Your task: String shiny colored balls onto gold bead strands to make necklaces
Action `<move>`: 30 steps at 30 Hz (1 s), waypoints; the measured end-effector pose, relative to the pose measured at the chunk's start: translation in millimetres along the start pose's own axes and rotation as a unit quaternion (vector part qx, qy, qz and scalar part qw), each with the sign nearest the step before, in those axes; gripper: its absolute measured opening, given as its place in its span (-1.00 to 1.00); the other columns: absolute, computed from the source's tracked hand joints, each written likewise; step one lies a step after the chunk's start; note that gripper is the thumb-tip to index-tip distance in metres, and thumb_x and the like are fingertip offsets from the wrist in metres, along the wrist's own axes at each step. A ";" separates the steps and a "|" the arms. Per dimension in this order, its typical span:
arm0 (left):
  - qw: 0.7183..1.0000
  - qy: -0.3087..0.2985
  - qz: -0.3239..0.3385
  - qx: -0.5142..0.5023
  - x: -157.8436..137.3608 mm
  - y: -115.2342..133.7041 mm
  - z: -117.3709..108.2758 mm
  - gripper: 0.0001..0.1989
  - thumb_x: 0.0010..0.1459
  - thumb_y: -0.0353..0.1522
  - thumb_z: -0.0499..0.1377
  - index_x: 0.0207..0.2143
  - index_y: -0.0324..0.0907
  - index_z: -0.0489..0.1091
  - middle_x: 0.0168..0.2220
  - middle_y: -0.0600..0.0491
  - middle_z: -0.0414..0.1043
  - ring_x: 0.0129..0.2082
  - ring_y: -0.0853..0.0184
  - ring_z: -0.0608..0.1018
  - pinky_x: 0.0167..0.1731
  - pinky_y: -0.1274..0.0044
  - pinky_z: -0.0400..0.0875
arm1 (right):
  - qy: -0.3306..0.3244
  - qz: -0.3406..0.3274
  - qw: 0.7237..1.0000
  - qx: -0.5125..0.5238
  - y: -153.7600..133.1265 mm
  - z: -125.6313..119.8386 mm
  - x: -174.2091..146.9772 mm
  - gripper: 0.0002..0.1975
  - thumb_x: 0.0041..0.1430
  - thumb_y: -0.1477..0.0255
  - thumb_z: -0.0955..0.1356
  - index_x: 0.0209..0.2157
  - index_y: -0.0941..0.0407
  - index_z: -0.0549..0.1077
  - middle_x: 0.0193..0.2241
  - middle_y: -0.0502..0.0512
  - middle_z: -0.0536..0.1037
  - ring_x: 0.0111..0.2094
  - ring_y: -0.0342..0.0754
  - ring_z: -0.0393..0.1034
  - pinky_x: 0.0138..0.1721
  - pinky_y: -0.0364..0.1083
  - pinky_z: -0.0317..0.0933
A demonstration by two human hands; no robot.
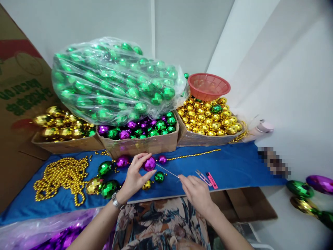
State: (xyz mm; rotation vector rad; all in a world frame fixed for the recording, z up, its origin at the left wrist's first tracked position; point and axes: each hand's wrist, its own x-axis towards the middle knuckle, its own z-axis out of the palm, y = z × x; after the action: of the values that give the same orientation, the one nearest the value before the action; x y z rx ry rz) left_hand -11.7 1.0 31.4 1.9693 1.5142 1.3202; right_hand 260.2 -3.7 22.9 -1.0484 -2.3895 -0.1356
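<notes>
My left hand (136, 173), a metal watch on its wrist, has fingers and thumb around a shiny purple faceted ball (149, 164). A thin pale string (168, 171) runs taut from near that ball to my right hand (196, 191), which pinches its end. Close by lie a smaller purple ball (162, 159), a larger purple ball (122, 161), a green ball (159, 177) and a gold ball (147, 184), the last partly behind my left hand. Bigger green balls (109, 188) and a gold one (94, 185) sit left of my wrist.
Pink thread snips (204, 177) and a pink cutter (212, 180) lie on the blue cloth (234, 170). Gold bead strings (61, 178) are heaped left. Behind stand boxes (140, 147) of balls, a bagged green load (117, 80) and a red basket (209, 86).
</notes>
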 end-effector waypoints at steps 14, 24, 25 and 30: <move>0.891 -0.029 -0.225 -0.393 -6.1 15.9 27.6 -0.38 0.02 -0.29 0.33 0.13 -0.14 0.24 0.09 -0.14 0.37 0.07 0.15 0.43 0.02 0.38 0.35 | 0.014 0.023 0.994 0.108 -6.4 20.2 -1.7 -0.76 0.35 0.55 0.17 -0.09 0.16 0.42 -0.36 0.13 0.55 -0.35 -0.04 0.43 -0.30 -0.11 0.27; 0.885 -0.028 -0.239 -0.398 -7.8 18.4 24.5 -0.37 -0.04 -0.36 0.37 0.09 -0.13 0.26 0.10 -0.13 0.38 0.00 0.20 0.49 -0.05 0.43 0.40 | 0.002 0.012 0.996 0.093 -6.0 25.9 -4.8 -0.75 0.35 0.52 0.16 -0.12 0.15 0.44 -0.42 0.12 0.54 -0.40 -0.04 0.42 -0.34 -0.10 0.27; 0.886 -0.025 -0.240 -0.397 -9.1 18.7 25.6 -0.38 -0.04 -0.36 0.38 0.08 -0.13 0.26 0.10 -0.13 0.38 0.02 0.20 0.48 -0.04 0.44 0.40 | 0.004 0.015 0.996 0.093 -7.0 26.7 -5.1 -0.75 0.35 0.52 0.16 -0.13 0.15 0.44 -0.41 0.12 0.54 -0.40 -0.04 0.42 -0.34 -0.09 0.27; 0.877 -0.043 -0.239 -0.415 -16.7 22.8 36.0 -0.29 -0.10 -0.40 0.41 0.10 -0.09 0.21 0.10 -0.12 0.37 -0.08 0.27 0.52 -0.14 0.49 0.43 | 0.015 0.024 0.993 0.117 -14.5 33.1 -3.6 -0.75 0.35 0.53 0.16 -0.11 0.16 0.43 -0.37 0.13 0.57 -0.39 -0.03 0.45 -0.34 -0.08 0.30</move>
State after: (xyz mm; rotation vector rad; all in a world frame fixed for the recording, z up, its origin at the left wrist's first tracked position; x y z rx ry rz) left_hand 30.7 -13.0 21.4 1.0143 1.0154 1.3114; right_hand 237.9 -6.6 -5.7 -0.9854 -2.2845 0.1428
